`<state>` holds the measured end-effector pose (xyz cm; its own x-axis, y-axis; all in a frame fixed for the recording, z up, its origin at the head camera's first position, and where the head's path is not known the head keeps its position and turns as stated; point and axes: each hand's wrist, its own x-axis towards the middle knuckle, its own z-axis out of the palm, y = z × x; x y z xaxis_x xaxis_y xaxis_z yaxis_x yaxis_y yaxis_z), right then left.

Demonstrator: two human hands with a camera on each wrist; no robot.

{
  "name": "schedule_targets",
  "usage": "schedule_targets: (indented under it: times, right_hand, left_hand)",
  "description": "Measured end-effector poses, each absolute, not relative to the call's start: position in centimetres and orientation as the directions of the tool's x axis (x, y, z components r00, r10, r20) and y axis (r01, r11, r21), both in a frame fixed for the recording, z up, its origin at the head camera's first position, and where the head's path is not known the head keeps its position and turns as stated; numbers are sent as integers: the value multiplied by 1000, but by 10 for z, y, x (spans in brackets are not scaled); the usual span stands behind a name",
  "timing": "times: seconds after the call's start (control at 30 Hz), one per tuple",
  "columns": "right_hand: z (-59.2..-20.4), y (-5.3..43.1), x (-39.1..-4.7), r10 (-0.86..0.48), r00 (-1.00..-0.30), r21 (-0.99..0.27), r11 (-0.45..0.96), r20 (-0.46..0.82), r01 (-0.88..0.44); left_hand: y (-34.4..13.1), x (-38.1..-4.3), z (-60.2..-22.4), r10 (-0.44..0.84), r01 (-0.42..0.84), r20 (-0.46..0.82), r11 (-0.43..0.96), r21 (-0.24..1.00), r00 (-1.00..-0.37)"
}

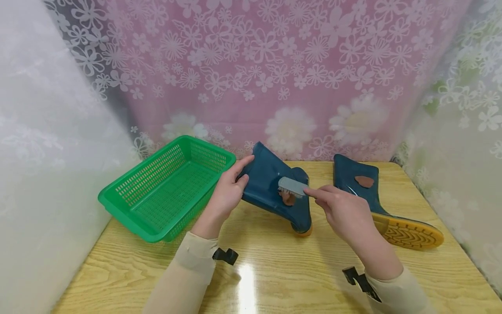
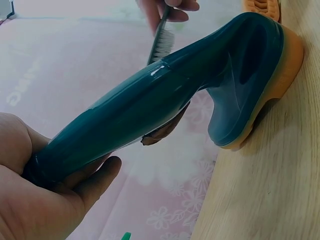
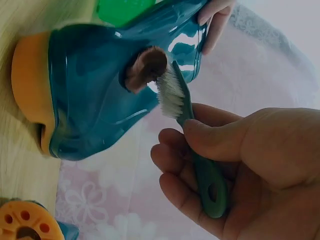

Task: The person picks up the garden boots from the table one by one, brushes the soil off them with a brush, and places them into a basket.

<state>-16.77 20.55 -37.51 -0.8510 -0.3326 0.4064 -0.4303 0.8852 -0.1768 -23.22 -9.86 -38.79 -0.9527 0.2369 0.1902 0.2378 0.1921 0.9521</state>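
A dark blue rubber boot point(image 1: 266, 174) with an orange sole leans over the table, its heel end down on the wood. My left hand point(image 1: 230, 186) grips the top of its shaft, thumb on one side and fingers on the other. In my right hand point(image 1: 347, 213) is a grey-green scrub brush point(image 3: 187, 110), pinched between thumb and fingers along the handle. Its white bristles point(image 3: 171, 95) touch the edge of a brown patch point(image 3: 147, 67) on the boot's shaft. In the left wrist view the brush point(image 2: 161, 42) shows behind the boot.
A second blue boot point(image 1: 354, 174) lies on its side at the right, with a brown patch point(image 1: 364, 181) on its shaft and its orange tread facing forward. At the left stands a green plastic basket point(image 1: 135, 226). A pink flowered curtain point(image 1: 243, 87) hangs behind the wooden table point(image 1: 274, 270).
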Motion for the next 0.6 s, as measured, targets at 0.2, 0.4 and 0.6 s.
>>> schedule_targets:
  times: [0.2,0.4,0.6]
  right_hand:
    - [-371,208,-166,-310,-877,-160,908,367,-388]
    - [-367,215,-167,-288,-899,-173,918,329,-358]
    - [-366,227,-167,-268,-902,-199,917,338,-347]
  left_hand:
    - [-98,-234,-389,241,241,191,200,950,-951]
    - [-99,-234,-390,237,239,192,190,952,-952]
    - [-99,-234,-389,241,240,192,188,952,-951]
